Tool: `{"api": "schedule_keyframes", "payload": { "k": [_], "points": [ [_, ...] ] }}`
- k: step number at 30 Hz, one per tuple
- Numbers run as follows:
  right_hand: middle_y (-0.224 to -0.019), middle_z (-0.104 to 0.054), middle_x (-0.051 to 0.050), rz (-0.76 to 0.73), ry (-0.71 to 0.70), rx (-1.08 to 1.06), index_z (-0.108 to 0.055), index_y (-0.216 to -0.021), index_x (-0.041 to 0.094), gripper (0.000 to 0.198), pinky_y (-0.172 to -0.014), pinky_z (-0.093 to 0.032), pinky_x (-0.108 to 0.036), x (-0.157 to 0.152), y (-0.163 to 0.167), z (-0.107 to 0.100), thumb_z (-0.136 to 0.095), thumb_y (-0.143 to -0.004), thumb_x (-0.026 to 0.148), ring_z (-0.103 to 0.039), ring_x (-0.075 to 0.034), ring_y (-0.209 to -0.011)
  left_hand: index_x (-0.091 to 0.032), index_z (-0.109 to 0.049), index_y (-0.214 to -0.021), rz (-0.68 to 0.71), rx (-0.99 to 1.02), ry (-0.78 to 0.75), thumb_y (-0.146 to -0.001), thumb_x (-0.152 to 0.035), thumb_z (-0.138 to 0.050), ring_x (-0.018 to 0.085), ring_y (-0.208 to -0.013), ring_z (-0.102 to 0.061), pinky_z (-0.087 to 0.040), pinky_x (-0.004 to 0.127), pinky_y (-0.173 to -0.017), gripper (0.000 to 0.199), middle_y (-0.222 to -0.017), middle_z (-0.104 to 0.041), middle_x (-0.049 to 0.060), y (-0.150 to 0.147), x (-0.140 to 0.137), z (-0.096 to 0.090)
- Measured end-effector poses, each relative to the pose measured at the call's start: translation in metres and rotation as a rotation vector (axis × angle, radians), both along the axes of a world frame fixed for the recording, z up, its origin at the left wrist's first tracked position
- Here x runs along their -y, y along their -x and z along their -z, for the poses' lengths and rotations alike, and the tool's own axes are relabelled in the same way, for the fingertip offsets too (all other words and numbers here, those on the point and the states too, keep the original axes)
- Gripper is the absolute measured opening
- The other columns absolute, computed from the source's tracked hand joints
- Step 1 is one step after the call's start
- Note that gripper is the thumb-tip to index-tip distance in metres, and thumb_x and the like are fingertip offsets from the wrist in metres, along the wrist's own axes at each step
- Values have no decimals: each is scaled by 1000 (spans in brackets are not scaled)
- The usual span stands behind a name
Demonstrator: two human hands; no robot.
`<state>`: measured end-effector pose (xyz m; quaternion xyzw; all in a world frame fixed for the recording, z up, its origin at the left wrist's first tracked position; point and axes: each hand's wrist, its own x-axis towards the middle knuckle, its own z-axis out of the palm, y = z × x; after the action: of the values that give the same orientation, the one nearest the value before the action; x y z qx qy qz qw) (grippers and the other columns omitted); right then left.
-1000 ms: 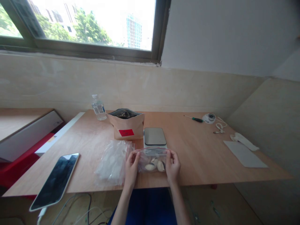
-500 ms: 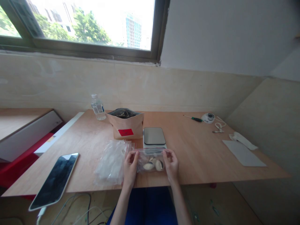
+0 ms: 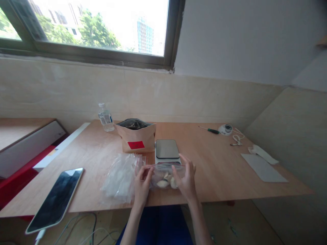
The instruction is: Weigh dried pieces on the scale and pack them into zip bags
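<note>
A clear zip bag (image 3: pixel 159 177) with several cream-coloured shells (image 3: pixel 162 184) inside is upright near the table's front edge. At its top left corner, my left hand (image 3: pixel 143 180) is closed, pinching the bag between thumb and fingers. My right hand (image 3: pixel 187 177) is at the bag's right end with thumb and index finger spread apart. The thumb lies in front of the bag, partly covering the shells on that side. Just behind the bag is a digital scale (image 3: pixel 167 149) with a metal plate. A pile of clear plastic bags (image 3: pixel 119 180) lies left of my left hand.
A brown pouch (image 3: pixel 138 137) with a red label stands open behind the pile, near a water bottle (image 3: pixel 105 119). At left lies a large phone (image 3: pixel 57 197) with a cable. On the right are a screwdriver (image 3: pixel 213 131), a white dome camera (image 3: pixel 226 129) and a white sheet (image 3: pixel 263 168).
My right hand has loosened its pinch on the bag's right corner; its fingers have spread and its thumb has slid left across the bag. The left hand still pinches its corner.
</note>
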<state>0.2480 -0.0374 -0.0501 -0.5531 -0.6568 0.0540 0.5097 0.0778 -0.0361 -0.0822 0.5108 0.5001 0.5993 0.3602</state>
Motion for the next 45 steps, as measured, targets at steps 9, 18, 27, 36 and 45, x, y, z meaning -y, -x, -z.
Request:
{"api": "schedule_keyframes", "payload": {
  "k": [9, 18, 27, 36, 45],
  "points": [
    [-87, -67, 1, -389, 130, 276, -60, -84, 22, 4, -93, -31, -38, -1, 24, -52, -59, -85, 19, -58, -18, -88, -20, -65, -87, 57, -169, -173, -86, -28, -54, 16, -82, -59, -47, 27, -73, 14, -85, -65, 4, 3, 8, -16],
    [-75, -62, -1, -337, 6, 340, -55, -76, 20, 18, -79, -35, -33, -1, 26, -41, -47, -89, 11, -54, -17, -74, -22, -66, -89, 59, -244, -216, -85, -25, -55, 16, -82, -59, -45, 27, -74, 12, -87, -65, 3, 1, 14, -28],
    [-74, -60, -1, -354, -34, 273, -54, -80, 19, 16, -75, -35, -31, 5, 33, -41, -44, -91, 15, -53, -17, -73, -21, -66, -88, 33, -169, -223, -84, -24, -56, 17, -83, -60, -47, 29, -77, 11, -85, -66, 3, 2, 18, -32],
    [-69, -62, 0, -374, -40, 256, -56, -72, 20, 20, -72, -36, -30, 2, 23, -36, -48, -90, 15, -53, -16, -69, -19, -63, -85, 4, -193, -203, -84, -27, -56, 17, -81, -60, -47, 28, -75, 10, -83, -65, 3, 5, 19, -37],
    [-67, -62, -1, -362, -87, 262, -58, -73, 21, 21, -69, -37, -30, 5, 29, -40, -47, -90, 17, -54, -17, -66, -20, -65, -82, 54, -207, -169, -84, -30, -56, 17, -77, -60, -47, 27, -72, 13, -80, -65, 3, 6, 20, -43]
  ]
}}
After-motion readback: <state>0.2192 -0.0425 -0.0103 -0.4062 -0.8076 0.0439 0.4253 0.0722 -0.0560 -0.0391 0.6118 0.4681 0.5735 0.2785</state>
